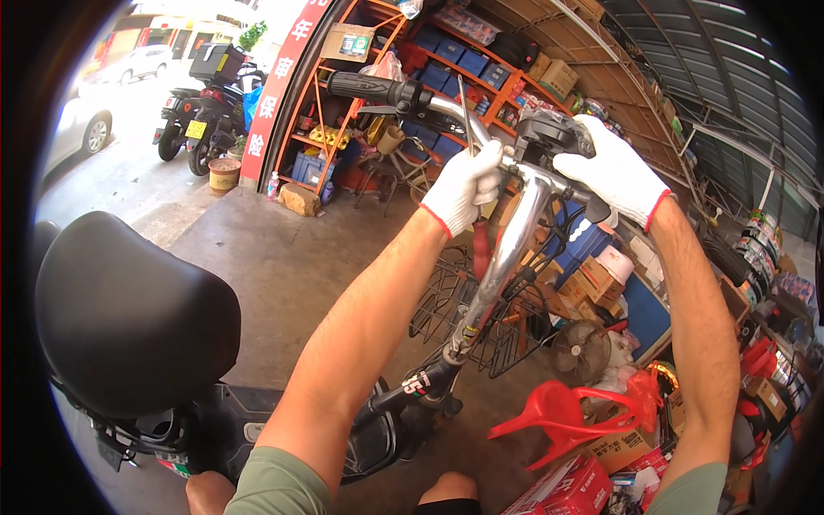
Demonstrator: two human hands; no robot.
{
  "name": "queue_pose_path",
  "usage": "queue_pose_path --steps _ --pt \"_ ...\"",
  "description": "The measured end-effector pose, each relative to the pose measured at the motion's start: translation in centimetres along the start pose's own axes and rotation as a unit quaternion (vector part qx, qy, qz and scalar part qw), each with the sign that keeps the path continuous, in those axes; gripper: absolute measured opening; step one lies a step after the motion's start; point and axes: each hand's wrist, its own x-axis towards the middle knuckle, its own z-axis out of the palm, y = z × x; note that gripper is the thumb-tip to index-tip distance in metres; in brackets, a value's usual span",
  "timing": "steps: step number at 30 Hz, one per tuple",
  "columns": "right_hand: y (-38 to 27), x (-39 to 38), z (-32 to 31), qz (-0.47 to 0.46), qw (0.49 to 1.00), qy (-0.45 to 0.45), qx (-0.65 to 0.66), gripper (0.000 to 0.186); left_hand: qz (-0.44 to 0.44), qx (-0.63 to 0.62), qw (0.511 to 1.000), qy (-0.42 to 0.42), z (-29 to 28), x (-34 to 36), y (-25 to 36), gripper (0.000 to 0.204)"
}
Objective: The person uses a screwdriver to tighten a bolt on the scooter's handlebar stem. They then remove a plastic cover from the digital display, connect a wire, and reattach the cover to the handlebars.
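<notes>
Both my hands wear white knit gloves with red cuffs. My left hand (468, 186) is closed around a screwdriver beside the chrome handlebar stem (516, 232). The screwdriver's red handle (481, 249) hangs below the fist, and its thin shaft points up past the handlebar (455, 110). At the top of the stem, my right hand (620, 167) grips the right side of a black handlebar-mounted unit (549, 136); its fingertips are partly hidden. A black rubber grip (365, 87) forms the bar's left end. The electric bike's black seat (137, 313) stands at the left.
A black wire basket (446, 296) hangs beyond the stem. On the floor at right lie a red plastic chair (558, 421), a fan (581, 350) and cardboard boxes (596, 283). Orange shelving (296, 150) with blue bins stands behind. A parked scooter (206, 120) is outside.
</notes>
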Motion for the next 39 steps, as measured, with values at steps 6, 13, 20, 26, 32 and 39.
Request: queue_pose_path --steps 6,13,20,26,32,39 --pt "-0.2 -0.5 -0.2 -0.005 0.999 0.013 -0.041 0.061 0.011 0.037 0.999 0.037 1.3 -0.2 0.1 0.013" --pt "-0.8 -0.8 -0.6 0.031 0.999 -0.017 -0.032 0.071 0.006 0.047 0.998 0.048 1.5 -0.2 0.3 0.018" --pt "-1.9 -0.8 -1.2 0.051 0.995 -0.049 -0.073 0.076 -0.005 0.045 0.998 0.052 1.6 -0.2 0.6 0.024" --pt "-0.9 -1.5 0.1 -0.025 0.985 0.034 -0.165 0.070 -0.013 0.067 0.996 0.052 1.2 -0.1 0.8 0.024" --pt "-1.5 -1.6 -0.9 0.004 0.989 -0.009 -0.145 0.072 -0.032 0.073 0.995 0.055 1.3 0.0 1.0 0.029" --pt "-3.0 -1.7 -1.1 0.071 0.994 -0.039 -0.072 0.063 -0.037 0.075 0.995 0.057 1.3 -0.5 1.5 0.027"
